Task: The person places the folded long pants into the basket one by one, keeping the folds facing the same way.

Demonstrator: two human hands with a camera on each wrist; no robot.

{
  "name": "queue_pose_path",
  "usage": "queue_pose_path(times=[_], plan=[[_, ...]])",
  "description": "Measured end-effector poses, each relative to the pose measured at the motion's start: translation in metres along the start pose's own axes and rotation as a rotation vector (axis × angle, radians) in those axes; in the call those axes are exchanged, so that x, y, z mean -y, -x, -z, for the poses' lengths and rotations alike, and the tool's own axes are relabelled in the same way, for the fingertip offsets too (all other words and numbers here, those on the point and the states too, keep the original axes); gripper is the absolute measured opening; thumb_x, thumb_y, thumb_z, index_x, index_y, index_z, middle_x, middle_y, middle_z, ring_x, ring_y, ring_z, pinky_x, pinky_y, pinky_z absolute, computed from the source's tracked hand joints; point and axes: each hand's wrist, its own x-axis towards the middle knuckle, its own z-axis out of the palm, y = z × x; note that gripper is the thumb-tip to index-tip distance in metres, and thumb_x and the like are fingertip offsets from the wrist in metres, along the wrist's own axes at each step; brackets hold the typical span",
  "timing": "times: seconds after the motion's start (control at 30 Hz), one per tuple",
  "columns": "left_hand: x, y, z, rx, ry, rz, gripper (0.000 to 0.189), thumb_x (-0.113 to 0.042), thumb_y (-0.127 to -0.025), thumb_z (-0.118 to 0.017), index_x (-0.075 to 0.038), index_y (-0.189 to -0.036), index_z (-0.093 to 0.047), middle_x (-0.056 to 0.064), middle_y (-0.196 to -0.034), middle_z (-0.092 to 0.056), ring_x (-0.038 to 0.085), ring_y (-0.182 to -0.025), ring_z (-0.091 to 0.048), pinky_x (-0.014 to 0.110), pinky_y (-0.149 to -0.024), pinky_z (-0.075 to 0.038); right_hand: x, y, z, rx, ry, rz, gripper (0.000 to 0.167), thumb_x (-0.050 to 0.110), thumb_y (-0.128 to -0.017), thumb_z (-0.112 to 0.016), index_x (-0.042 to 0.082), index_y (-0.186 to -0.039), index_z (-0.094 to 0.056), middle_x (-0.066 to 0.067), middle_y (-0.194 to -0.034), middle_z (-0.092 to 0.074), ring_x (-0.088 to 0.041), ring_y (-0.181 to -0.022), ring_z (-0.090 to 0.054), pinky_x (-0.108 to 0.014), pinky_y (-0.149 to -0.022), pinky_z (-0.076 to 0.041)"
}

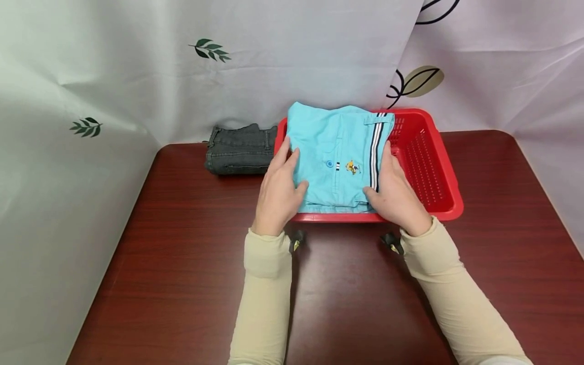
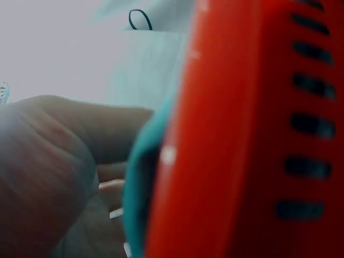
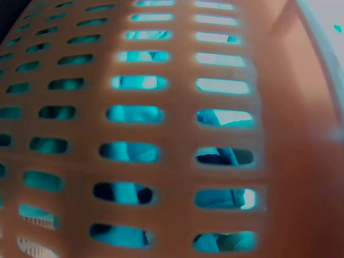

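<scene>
Folded turquoise pants (image 1: 324, 152) lie across the left and middle part of a red plastic basket (image 1: 449, 172). They carry a blue button, a small embroidered figure and a dark-and-white stripe. My left hand (image 1: 279, 190) holds their left edge, thumb on top; on the right edge my right hand (image 1: 401, 195) holds them the same way. In the left wrist view, turquoise cloth (image 2: 141, 161) bends beside the basket rim near my thumb. Through the basket's slots the right wrist view shows turquoise cloth (image 3: 134, 114); my right hand is hidden there.
Folded dark grey jeans (image 1: 242, 149) lie left of the basket, partly behind its rim. Everything rests on a reddish-brown wooden table (image 1: 182, 263). A pale curtain (image 1: 255, 61) with leaf prints hangs close behind the basket.
</scene>
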Motion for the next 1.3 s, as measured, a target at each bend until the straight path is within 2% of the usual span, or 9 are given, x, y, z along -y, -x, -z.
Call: queue_pose_path(times=[0.13, 0.37, 0.53, 0.73, 1.0, 1.3], plan=[[0.005, -0.001, 0.001, 0.066, -0.058, -0.013, 0.066, -0.013, -0.092, -0.071, 0.001, -0.15, -0.042, 0.007, -0.162, -0.032, 0.023, -0.149, -0.029, 0.039, -0.12, -0.024, 0.001, 0.0, -0.002, -0.03, 0.015, 0.006, 0.119, 0.003, -0.081, -0.076, 0.007, -0.16, 0.013, -0.023, -0.162, -0.012, -0.041, -0.144, -0.02, -0.065, -0.101, -0.041], [0.008, -0.001, 0.002, 0.133, -0.1, 0.049, 0.066, -0.02, -0.092, -0.074, 0.001, -0.148, -0.047, 0.009, -0.156, -0.042, 0.026, -0.145, -0.037, 0.04, -0.118, -0.028, 0.001, -0.001, -0.005, -0.047, 0.025, 0.025, 0.123, 0.002, -0.079, -0.079, 0.01, -0.16, 0.013, -0.021, -0.162, -0.013, -0.039, -0.142, -0.023, -0.064, -0.096, -0.045], [0.011, -0.001, 0.001, 0.146, -0.144, 0.04, 0.065, -0.024, -0.091, -0.075, 0.001, -0.146, -0.051, 0.011, -0.153, -0.047, 0.029, -0.142, -0.04, 0.042, -0.12, -0.024, 0.002, -0.002, -0.005, -0.039, 0.034, 0.025, 0.124, 0.001, -0.078, -0.08, 0.011, -0.161, 0.012, -0.021, -0.161, -0.016, -0.039, -0.142, -0.025, -0.064, -0.095, -0.046], [0.013, -0.001, -0.002, 0.168, -0.212, 0.028, 0.062, -0.028, -0.091, -0.075, -0.001, -0.143, -0.055, 0.009, -0.151, -0.049, 0.026, -0.143, -0.038, 0.048, -0.12, -0.02, 0.001, -0.004, -0.005, -0.013, 0.045, 0.025, 0.12, -0.001, -0.082, -0.076, 0.011, -0.16, 0.014, -0.021, -0.162, -0.016, -0.039, -0.141, -0.029, -0.062, -0.097, -0.045], [0.01, -0.002, -0.009, 0.145, -0.306, 0.023, 0.06, -0.027, -0.09, -0.077, -0.003, -0.141, -0.058, 0.008, -0.148, -0.053, 0.025, -0.14, -0.042, 0.051, -0.117, -0.025, 0.0, -0.007, -0.005, 0.028, 0.033, -0.001, 0.119, -0.002, -0.083, -0.075, 0.012, -0.16, 0.014, -0.023, -0.16, -0.018, -0.039, -0.141, -0.028, -0.062, -0.094, -0.047], [0.01, -0.002, -0.012, 0.131, -0.294, 0.034, 0.061, -0.026, -0.089, -0.079, -0.003, -0.141, -0.058, 0.007, -0.148, -0.053, 0.022, -0.139, -0.043, 0.05, -0.116, -0.026, 0.001, -0.007, -0.005, -0.007, 0.031, -0.047, 0.117, -0.002, -0.083, -0.075, 0.01, -0.16, 0.012, -0.023, -0.162, -0.017, -0.04, -0.142, -0.026, -0.062, -0.105, -0.037]])
